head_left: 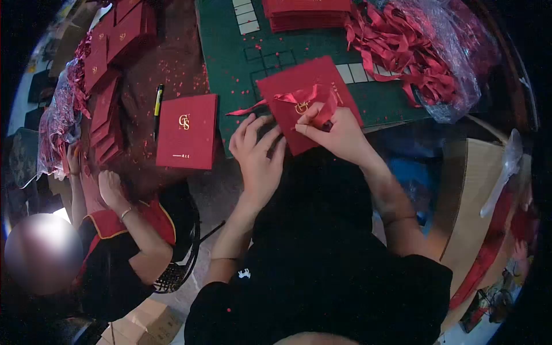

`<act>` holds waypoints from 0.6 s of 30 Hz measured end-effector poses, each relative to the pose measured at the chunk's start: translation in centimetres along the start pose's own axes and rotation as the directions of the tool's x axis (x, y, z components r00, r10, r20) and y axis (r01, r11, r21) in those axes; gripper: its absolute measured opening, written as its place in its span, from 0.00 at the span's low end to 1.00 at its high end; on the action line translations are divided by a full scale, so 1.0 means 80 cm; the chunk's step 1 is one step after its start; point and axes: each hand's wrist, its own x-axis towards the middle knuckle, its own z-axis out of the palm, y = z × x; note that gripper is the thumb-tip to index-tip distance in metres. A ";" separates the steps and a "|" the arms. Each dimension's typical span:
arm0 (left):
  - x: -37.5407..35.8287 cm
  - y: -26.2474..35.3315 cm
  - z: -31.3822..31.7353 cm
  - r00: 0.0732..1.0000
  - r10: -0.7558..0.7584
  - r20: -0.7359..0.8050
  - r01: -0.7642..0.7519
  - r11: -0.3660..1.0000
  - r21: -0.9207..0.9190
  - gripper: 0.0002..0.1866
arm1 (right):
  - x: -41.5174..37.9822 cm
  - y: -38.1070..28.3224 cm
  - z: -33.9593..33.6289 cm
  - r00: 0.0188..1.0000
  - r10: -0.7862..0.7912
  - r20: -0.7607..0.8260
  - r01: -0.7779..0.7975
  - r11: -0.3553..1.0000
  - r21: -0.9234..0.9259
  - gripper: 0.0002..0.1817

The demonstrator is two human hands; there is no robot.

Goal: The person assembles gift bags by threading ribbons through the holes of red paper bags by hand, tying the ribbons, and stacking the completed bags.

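A red card folder (336,72) with gold lettering lies tilted at the near edge of the green table, partly over my dark clothing. A shiny red ribbon (296,96) runs across its front, one loose end pointing left past the card's edge. My right hand (339,131) is over the card's right half, thumb and fingers pinched on the ribbon, which loops up around the fingertips. At the card's lower left edge is my left hand (257,150), its fingers spread and slightly bent, fingertips right at that edge.
Another red folder (187,135) lies left beside a yellow-black pen (157,109). A folder stack (307,20) stands at the back, near heaped red ribbons (402,52) in clear plastic. At left, a co-worker's hand (112,188) is near more folders (106,121). Cardboard (474,190) stands right.
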 end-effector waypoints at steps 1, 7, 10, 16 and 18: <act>0.001 -0.001 0.001 1.000 0.006 -0.012 -0.006 1.000 -0.002 0.14 | 0.000 0.004 -0.001 0.997 0.082 -0.013 -0.082 0.995 -0.062 0.11; 0.000 0.000 -0.002 1.000 0.003 0.023 -0.003 1.000 0.008 0.15 | -0.003 -0.002 0.002 0.995 -0.096 -0.004 0.096 0.985 0.141 0.10; 0.000 -0.001 -0.001 1.000 0.018 0.002 -0.018 1.000 -0.011 0.14 | -0.003 -0.005 0.002 0.997 -0.074 0.005 0.073 0.993 0.087 0.09; 0.001 0.001 -0.001 0.993 0.106 -0.046 -0.107 0.994 -0.011 0.15 | -0.002 -0.017 -0.004 0.999 0.011 0.051 -0.014 0.999 0.053 0.06; 0.002 -0.003 0.001 0.990 0.130 -0.055 -0.131 0.991 -0.022 0.15 | 0.003 -0.018 -0.011 0.990 0.068 0.122 -0.071 0.997 0.017 0.06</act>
